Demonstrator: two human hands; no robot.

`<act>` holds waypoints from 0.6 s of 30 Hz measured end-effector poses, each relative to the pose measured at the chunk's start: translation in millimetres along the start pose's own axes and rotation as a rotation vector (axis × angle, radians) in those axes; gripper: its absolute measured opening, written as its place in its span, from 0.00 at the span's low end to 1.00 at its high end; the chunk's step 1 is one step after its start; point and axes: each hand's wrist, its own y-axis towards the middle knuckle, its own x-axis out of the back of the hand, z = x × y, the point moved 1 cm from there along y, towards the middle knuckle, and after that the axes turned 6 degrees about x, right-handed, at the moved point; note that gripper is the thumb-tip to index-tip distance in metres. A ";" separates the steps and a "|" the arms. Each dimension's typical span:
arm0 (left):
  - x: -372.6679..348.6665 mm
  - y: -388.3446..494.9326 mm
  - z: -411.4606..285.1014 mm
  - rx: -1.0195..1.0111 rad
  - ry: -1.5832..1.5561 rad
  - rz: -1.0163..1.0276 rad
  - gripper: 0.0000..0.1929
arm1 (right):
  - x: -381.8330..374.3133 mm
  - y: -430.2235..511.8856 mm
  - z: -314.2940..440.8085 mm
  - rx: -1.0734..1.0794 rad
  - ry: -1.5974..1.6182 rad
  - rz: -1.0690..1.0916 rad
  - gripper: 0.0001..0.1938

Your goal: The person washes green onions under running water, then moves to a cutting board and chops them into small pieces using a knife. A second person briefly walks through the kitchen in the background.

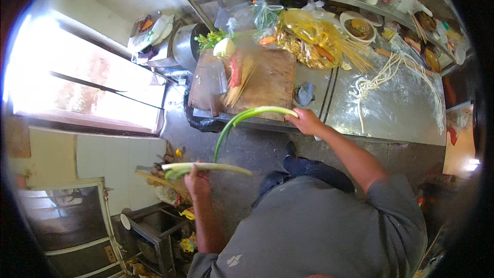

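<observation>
My left hand (197,182) grips a long leek or scallion stalk (220,167), held level above the floor with its pale end towards the right. My right hand (307,121) holds the white end of a second leek or scallion (252,112). That one arches leftwards at the counter's front edge, and its green leaf hangs down close to the first stalk. Behind it lies a wooden cutting board (270,81). On the board are a cleaver (216,83), a bundle of thin pale sticks or dry noodles (241,85), a red strip (236,71) and a pale round vegetable (224,48).
Bulging yellow plastic bags (312,34) sit behind the board, beside a white bowl (357,27). Long dough strands (380,75) lie on the floured metal counter (335,112), near a blue cloth (305,93). A metal-framed stand (154,235) is at lower left.
</observation>
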 end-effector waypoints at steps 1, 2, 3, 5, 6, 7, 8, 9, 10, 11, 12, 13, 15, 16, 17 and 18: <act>-1.0 15.7 -16.8 -0.015 0.018 -0.050 0.16 | -5.8 23.2 -8.7 0.001 -0.023 0.066 0.26; -14.6 27.5 -30.8 -0.013 -0.005 -0.075 0.17 | -7.1 50.3 -17.8 0.003 -0.046 0.121 0.26; -28.4 38.7 -45.9 -0.015 -0.031 -0.092 0.18 | -5.3 75.0 -21.9 0.008 -0.074 0.169 0.26; -42.2 58.4 -66.6 0.001 -0.020 -0.058 0.19 | 6.6 114.7 -18.2 -0.082 -0.233 0.254 0.25; -48.6 71.0 -72.7 0.019 -0.036 -0.048 0.19 | 8.9 129.5 -19.7 -0.129 -0.313 0.295 0.25; -55.9 84.2 -78.9 0.039 -0.049 -0.035 0.19 | 9.6 140.2 -20.9 -0.105 -0.348 0.266 0.25; -64.6 97.5 -83.9 0.028 -0.053 -0.064 0.18 | 10.5 149.2 -21.9 -0.083 -0.382 0.234 0.25; -77.0 112.8 -90.8 0.038 -0.046 -0.062 0.18 | 10.2 155.3 -22.3 -0.066 -0.417 0.203 0.25; -82.9 128.1 -95.1 0.057 -0.042 -0.068 0.18 | 16.9 159.7 6.9 -0.178 -0.426 0.216 0.23; -84.3 143.1 -99.1 0.077 -0.036 -0.072 0.18 | 8.2 160.6 2.8 -0.162 -0.442 0.181 0.22; -85.2 166.8 -100.4 0.080 -0.053 -0.014 0.17 | 6.2 164.6 1.6 -0.142 -0.465 0.136 0.22; -84.6 187.8 -102.4 0.108 -0.059 0.002 0.16 | 2.6 168.2 1.5 -0.122 -0.488 0.090 0.21; -90.8 228.9 -104.3 0.172 -0.075 0.039 0.15 | -8.7 171.3 3.5 -0.109 -0.592 -0.032 0.21; -97.0 249.5 -103.8 0.196 -0.073 0.068 0.14 | -18.6 171.7 1.6 -0.031 -0.668 -0.146 0.22; -104.3 268.9 -102.0 0.223 -0.074 0.112 0.14 | -24.2 172.1 -1.7 0.050 -0.744 -0.257 0.22; -108.1 285.6 -100.6 0.245 -0.073 0.147 0.14 | -33.8 185.8 14.3 -0.088 -0.690 -0.218 0.28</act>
